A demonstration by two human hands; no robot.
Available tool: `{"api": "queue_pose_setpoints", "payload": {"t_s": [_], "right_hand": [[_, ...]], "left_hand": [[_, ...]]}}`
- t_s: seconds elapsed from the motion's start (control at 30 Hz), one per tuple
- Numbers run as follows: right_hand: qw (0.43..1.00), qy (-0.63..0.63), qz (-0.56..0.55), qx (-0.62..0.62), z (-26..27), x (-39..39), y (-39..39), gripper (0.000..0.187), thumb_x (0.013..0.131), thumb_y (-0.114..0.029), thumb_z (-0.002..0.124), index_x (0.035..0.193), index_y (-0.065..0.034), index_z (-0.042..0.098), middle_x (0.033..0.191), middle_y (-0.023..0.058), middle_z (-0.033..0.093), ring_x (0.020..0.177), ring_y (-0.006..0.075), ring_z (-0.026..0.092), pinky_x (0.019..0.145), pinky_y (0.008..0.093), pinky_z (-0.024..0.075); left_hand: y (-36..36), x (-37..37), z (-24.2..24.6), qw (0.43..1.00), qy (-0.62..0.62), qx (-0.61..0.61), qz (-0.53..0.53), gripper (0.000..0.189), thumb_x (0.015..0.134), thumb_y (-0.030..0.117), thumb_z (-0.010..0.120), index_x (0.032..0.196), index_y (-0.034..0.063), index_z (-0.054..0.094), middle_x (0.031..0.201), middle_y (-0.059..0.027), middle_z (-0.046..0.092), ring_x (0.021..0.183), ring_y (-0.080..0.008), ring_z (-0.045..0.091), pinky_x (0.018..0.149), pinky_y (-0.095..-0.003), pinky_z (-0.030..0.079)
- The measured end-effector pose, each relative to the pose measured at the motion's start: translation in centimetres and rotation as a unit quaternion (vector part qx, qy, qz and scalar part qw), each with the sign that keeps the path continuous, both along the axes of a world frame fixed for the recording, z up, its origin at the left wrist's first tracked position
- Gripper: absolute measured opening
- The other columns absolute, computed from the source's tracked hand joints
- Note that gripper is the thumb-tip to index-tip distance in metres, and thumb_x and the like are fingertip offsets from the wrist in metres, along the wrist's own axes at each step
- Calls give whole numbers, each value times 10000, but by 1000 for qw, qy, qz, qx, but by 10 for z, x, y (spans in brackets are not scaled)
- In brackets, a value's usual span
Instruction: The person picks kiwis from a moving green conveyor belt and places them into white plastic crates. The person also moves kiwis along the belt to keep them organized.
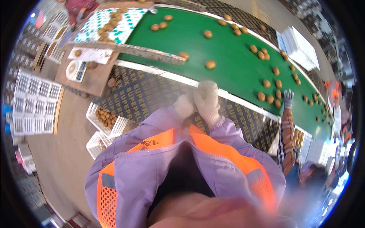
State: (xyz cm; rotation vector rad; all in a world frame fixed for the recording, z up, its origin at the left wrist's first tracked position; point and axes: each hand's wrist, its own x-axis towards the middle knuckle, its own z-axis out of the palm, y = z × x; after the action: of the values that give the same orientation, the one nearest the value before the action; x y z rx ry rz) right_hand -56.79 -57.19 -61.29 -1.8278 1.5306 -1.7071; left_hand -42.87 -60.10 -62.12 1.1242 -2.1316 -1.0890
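Observation:
In white knitted gloves, my left hand (184,107) and my right hand (207,99) are close together in front of my chest, at the near edge of a green conveyor belt (239,62). The right hand's fingers are curled; haze over the view hides whether anything is in them. The left hand is partly behind the right, and its fingers are unclear. Beyond my hands, a brown oval kiwifruit (210,64) lies on the belt. Another kiwifruit (184,55) touches the end of a long divider board (151,54).
A co-worker's grey-gloved hand (288,98) reaches over the belt at right, beside several kiwifruit. On the left are a table (95,82) with a scale (75,70), a white crate (92,116) of kiwifruit and stacked crates (35,104). Another person (78,10) stands at upper left.

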Motion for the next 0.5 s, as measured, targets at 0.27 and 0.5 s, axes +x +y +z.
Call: {"api": "queue_pose_setpoints", "payload": {"t_s": [0.27, 0.5], "right_hand": [[939, -261, 112, 192, -9, 2, -6, 221, 950, -76, 561, 1140, 10, 635, 1057, 112, 633, 955, 226, 613, 868, 331, 517], [972, 199, -56, 115, -72, -65, -37, 63, 910, 16, 648, 962, -10, 672, 909, 108, 670, 789, 202, 645, 699, 327, 555]], "left_hand": [[-29, 33, 16, 976, -206, -64, 38, 291, 997, 256, 597, 1175, 48, 698, 1049, -232, 734, 980, -433, 706, 869, -498, 557], [-23, 216, -73, 967, -227, 100, 65, 373, 1009, 390, 591, 1129, 51, 692, 1127, -214, 717, 1074, -402, 681, 921, -471, 530]]}}
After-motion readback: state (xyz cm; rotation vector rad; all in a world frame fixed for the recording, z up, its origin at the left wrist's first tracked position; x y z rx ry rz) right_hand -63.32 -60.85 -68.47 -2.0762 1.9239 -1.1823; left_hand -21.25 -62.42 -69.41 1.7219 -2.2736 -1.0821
